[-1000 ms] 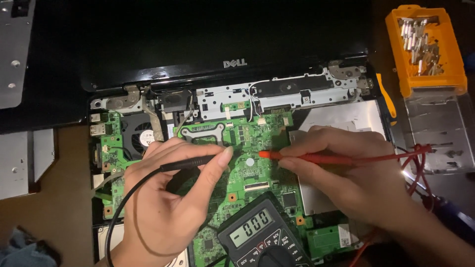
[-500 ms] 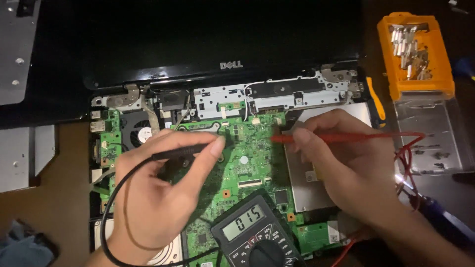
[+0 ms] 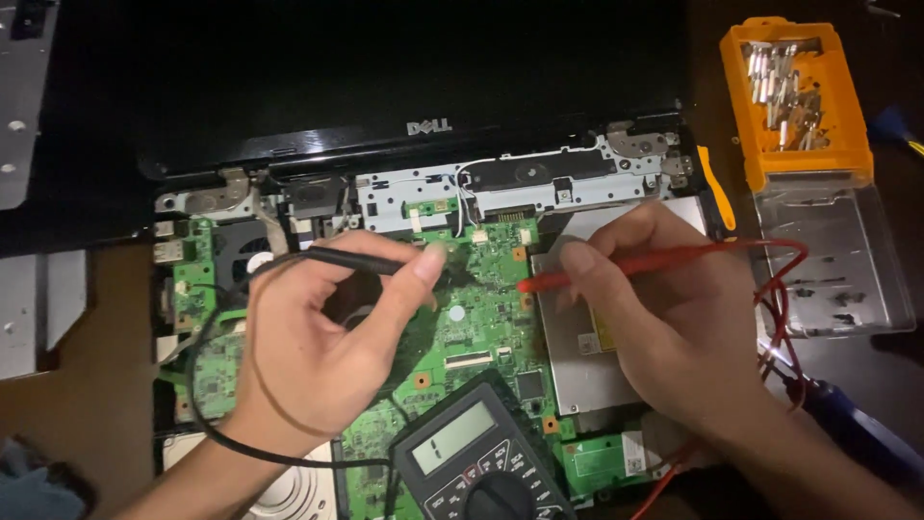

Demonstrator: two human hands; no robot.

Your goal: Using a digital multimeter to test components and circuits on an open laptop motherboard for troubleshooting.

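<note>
1. The black probe (image 3: 366, 258) in the left hand (image 3: 318, 356) now sits higher up the green motherboard (image 3: 481, 318), nearer its back edge.
2. The red probe (image 3: 616, 268) tip now lies closer to the black one.
3. The multimeter (image 3: 476, 462) display now shows a different reading.

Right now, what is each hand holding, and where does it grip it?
The left hand pinches the black probe near its tip end. The right hand holds the red probe along its middle.

Left hand (image 3: 318, 356) and right hand (image 3: 674, 327): bare, no gloves, rings or watch; forearms uncovered, no sleeves visible.
</note>
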